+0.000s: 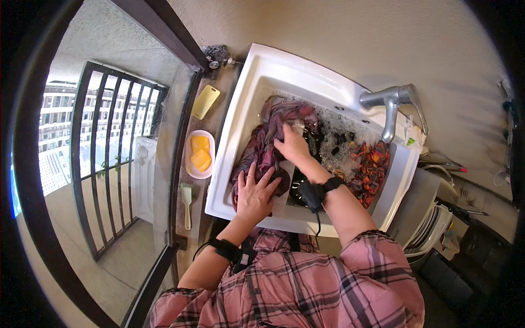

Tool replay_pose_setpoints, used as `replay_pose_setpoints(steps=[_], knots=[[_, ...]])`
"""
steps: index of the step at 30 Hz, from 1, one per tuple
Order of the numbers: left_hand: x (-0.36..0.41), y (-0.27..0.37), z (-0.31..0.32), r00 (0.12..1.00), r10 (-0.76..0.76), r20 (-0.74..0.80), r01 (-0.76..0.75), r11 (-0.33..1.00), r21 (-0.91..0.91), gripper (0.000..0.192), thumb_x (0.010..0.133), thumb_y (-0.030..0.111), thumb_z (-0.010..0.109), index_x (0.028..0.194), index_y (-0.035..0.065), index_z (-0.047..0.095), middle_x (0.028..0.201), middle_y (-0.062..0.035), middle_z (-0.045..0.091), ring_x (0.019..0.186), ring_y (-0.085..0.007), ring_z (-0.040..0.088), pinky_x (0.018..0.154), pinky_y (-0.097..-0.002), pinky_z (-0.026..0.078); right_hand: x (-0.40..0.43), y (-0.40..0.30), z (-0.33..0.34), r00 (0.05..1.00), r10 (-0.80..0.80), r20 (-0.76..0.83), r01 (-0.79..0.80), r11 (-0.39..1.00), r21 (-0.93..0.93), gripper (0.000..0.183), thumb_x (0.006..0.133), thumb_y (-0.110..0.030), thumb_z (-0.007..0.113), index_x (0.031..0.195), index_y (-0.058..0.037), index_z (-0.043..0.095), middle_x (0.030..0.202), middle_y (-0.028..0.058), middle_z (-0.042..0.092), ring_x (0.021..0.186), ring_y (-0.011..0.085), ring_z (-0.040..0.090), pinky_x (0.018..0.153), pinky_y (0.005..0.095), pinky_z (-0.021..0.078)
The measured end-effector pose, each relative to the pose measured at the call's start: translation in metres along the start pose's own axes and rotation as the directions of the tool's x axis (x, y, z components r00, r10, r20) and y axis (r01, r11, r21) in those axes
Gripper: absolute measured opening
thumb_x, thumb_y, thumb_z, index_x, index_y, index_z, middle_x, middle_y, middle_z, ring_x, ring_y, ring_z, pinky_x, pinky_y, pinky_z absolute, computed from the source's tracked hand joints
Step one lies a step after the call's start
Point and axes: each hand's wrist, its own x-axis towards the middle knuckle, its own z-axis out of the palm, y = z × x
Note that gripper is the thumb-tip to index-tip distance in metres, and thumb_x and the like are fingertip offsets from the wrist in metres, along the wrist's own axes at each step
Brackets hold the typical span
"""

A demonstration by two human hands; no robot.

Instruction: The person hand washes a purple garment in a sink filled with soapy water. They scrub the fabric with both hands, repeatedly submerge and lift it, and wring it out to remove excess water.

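Note:
A wet, bunched garment (268,123) in dark purple and red lies along the left side of the white sink (229,172), partly on a pale sloped surface. My left hand (256,194) presses flat on its lower part, fingers spread. Higher up, my right hand (293,145) is curled over the fabric with thumb and index finger against it; the other fingers are hidden. Dark water with suds (334,143) fills the basin to the right. An orange, red and black patterned cloth (371,170) soaks there.
A chrome faucet (387,100) rises at the sink's back right. On the left ledge are a yellow bar-shaped item (206,101), a soap dish (189,166) with two yellow soap pieces (201,153), and a pale-handled brush (187,205). A dark-framed glass door (180,135) stands beyond.

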Motion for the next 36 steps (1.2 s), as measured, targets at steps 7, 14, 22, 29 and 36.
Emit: replay_pose_setpoints(steps=[7,14,22,29,36], knots=[[-0.034,-0.011,-0.016,0.999,0.034,-0.041,-0.037,0.997,-0.062,0.064,0.07,0.019,0.075,0.131,0.0242,0.059,0.147,0.0005,0.044,0.144,-0.0373,0.023,0.111,-0.0633,0.022,-0.023,0.044,-0.01,0.948,-0.057,-0.313,0.31,0.382,0.871,0.028,0.081,-0.001,0.063,0.109,0.0004,0.063,0.099,0.0038,0.064,0.084,0.0127,0.059,0.077,0.0265,0.0479],[-0.037,-0.009,-0.016,0.999,0.013,-0.042,-0.021,0.984,-0.176,0.06,0.066,0.019,0.077,0.125,0.0216,0.063,0.142,0.0012,0.05,0.143,-0.0335,0.028,0.112,-0.0664,0.017,-0.009,0.07,-0.018,0.954,-0.021,-0.298,0.293,0.272,0.917,0.015,0.084,-0.005,0.061,0.097,-0.0076,0.055,0.094,0.0043,0.056,0.082,0.0147,0.055,0.071,0.0262,0.0478],[-0.036,-0.007,-0.017,0.998,-0.022,-0.061,0.012,0.988,-0.153,0.059,0.064,0.02,0.076,0.122,0.0225,0.065,0.14,0.0023,0.052,0.142,-0.0322,0.03,0.111,-0.069,0.016,-0.02,0.014,-0.046,0.996,-0.083,0.04,0.085,0.995,-0.056,0.028,0.08,-0.041,0.071,0.097,-0.0185,0.07,0.08,0.012,0.069,0.075,0.0327,0.067,0.069,0.0385,0.0528],[-0.037,-0.011,-0.015,0.996,-0.018,-0.082,-0.002,0.971,-0.238,0.059,0.065,0.019,0.075,0.123,0.0228,0.064,0.139,0.0008,0.053,0.138,-0.031,0.035,0.112,-0.0668,0.017,-0.009,0.02,-0.067,0.948,-0.245,-0.202,0.297,0.457,0.838,0.026,0.09,-0.026,0.071,0.108,-0.0075,0.067,0.097,0.0076,0.068,0.094,0.0198,0.065,0.088,0.032,0.0507],[-0.031,-0.013,-0.012,0.998,-0.053,-0.027,0.045,0.97,-0.24,0.064,0.066,0.021,0.073,0.128,0.023,0.06,0.145,-0.0058,0.045,0.136,-0.0354,0.035,0.112,-0.0643,0.02,0.045,-0.012,-0.022,0.953,-0.071,-0.296,0.121,0.98,0.155,0.075,0.082,-0.055,0.07,0.136,-0.0069,0.051,0.142,0.0206,0.045,0.132,0.0399,0.042,0.107,0.0474,0.0419]])
